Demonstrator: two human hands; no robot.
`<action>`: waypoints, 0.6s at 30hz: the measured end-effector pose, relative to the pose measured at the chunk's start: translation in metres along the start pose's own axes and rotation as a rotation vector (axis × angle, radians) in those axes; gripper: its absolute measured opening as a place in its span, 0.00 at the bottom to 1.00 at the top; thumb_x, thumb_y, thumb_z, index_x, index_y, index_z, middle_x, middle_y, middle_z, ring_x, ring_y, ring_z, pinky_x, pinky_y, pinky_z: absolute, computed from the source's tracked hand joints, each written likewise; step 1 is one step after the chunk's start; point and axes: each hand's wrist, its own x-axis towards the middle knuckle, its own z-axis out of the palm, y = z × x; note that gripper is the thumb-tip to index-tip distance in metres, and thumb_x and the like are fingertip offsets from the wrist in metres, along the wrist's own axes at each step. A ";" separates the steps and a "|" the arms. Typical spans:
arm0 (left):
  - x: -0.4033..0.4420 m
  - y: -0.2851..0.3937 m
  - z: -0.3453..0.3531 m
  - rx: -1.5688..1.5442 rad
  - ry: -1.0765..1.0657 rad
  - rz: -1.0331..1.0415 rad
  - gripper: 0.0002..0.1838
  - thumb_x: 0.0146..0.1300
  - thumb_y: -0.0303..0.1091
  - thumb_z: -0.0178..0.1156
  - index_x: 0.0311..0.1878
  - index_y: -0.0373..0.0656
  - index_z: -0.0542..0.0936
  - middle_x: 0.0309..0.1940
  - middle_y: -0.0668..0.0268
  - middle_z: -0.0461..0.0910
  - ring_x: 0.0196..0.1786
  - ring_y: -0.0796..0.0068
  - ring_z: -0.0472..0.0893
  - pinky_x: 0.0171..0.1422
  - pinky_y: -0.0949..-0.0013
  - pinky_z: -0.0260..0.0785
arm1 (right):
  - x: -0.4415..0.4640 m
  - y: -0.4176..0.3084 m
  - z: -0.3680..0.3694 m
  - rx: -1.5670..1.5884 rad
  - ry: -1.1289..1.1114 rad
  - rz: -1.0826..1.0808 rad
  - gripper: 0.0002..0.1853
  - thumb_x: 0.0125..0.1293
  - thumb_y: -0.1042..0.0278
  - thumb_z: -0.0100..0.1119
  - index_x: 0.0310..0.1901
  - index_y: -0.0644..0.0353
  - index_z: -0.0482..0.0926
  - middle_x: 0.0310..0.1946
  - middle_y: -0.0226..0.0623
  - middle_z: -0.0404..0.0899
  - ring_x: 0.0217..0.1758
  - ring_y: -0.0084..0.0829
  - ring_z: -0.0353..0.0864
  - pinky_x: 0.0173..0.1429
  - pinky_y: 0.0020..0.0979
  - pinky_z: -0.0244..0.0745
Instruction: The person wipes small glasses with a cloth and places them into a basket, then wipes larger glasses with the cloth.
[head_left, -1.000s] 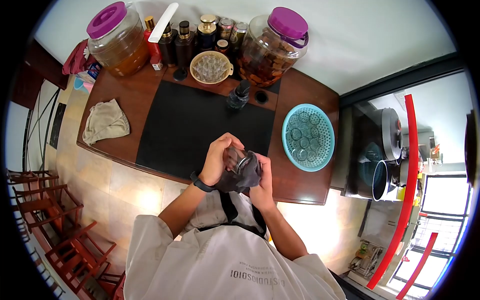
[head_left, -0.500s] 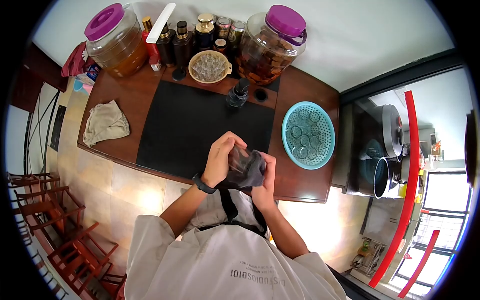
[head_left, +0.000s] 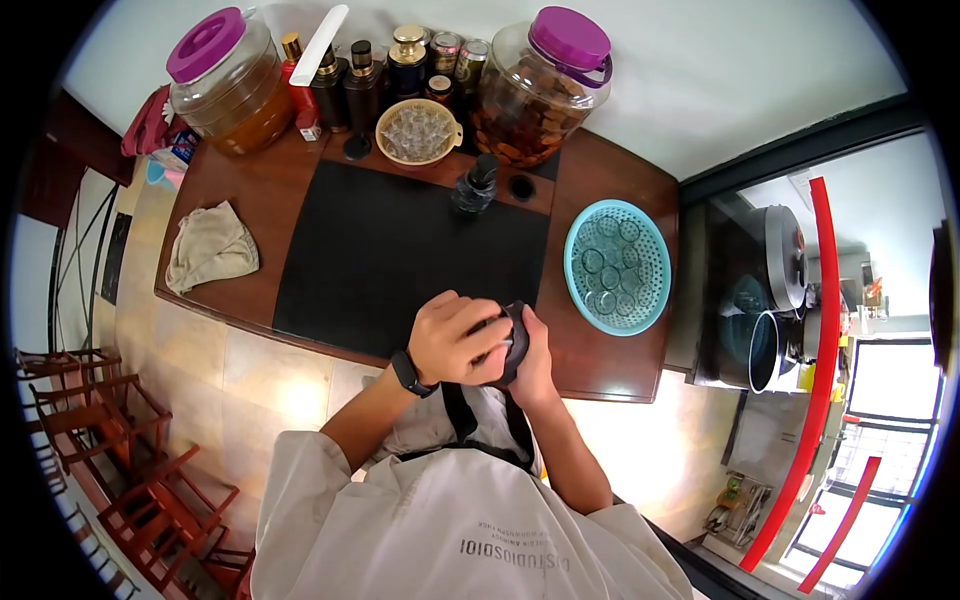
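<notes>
Close to my body, at the front edge of the table, my left hand (head_left: 455, 341) is closed, its curled fingers pressed over a dark grey cloth (head_left: 516, 346). My right hand (head_left: 535, 362) grips that same cloth from the other side, thumb up along its edge. A clear glass showed between the hands earlier; at present fingers and cloth hide nearly all of it. Beyond the hands a dark glass bottle with a black top (head_left: 475, 185) stands on the black table panel (head_left: 390, 250). A blue basket (head_left: 655, 290) with several upturned glasses (head_left: 610, 281) sits right of my hands.
A beige rag (head_left: 212, 248) lies at the left. Along the wall stand two purple-lidded jars (head_left: 235, 95) (head_left: 535, 100), several bottles (head_left: 365, 90), cans (head_left: 472, 62) and a small basket of little glasses (head_left: 418, 133). Wooden chairs (head_left: 165, 510) are at lower left.
My left hand has turned and moved slightly right, its fingers now folded over the cloth. The clear glass visible before is now mostly covered. My right hand has shifted only a little.
</notes>
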 end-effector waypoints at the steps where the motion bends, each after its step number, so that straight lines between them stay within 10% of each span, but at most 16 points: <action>1: 0.001 -0.001 -0.002 0.032 -0.013 0.095 0.08 0.49 0.33 0.60 0.34 0.44 0.81 0.32 0.63 0.80 0.20 0.69 0.73 0.25 0.69 0.64 | 0.000 -0.003 0.000 0.063 -0.014 0.092 0.23 0.74 0.45 0.36 0.43 0.56 0.74 0.36 0.32 0.79 0.39 0.24 0.80 0.45 0.26 0.76; 18: -0.013 -0.008 0.009 -0.379 0.036 -0.637 0.09 0.66 0.27 0.49 0.37 0.35 0.79 0.30 0.61 0.78 0.30 0.71 0.76 0.36 0.73 0.67 | -0.006 0.014 0.010 -0.523 0.136 -0.398 0.19 0.75 0.59 0.43 0.55 0.67 0.67 0.43 0.40 0.73 0.47 0.29 0.72 0.54 0.30 0.69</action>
